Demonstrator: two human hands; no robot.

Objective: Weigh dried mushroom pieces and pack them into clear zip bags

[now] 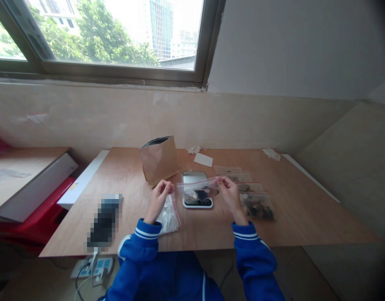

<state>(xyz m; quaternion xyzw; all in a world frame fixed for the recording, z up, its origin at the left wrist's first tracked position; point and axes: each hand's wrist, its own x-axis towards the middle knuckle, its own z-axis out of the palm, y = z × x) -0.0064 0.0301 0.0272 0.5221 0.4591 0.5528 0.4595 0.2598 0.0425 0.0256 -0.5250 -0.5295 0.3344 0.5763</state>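
My right hand (229, 193) pinches the top right corner of a clear zip bag (188, 193). Dark, dried-looking pieces with some pale parts lie inside the bag, which hangs over a white kitchen scale (197, 176). Just left of the bag's other end is my left hand (160, 198), its fingertips pressed together; whatever they may hold is too small to make out. Beneath and beside that hand lies a clear plastic bag with a red seal line (169, 217). Several filled zip bags (258, 207) rest on the table right of the scale, partly behind my right hand.
Behind my left hand a brown paper pouch (160, 161) stands with its top open. A white card (203, 159) and crumpled tissue (194, 149) are at the back. A blurred-out phone-like object (104, 221), cabled to a power strip (95, 267), lies left on the wooden table (302, 209).
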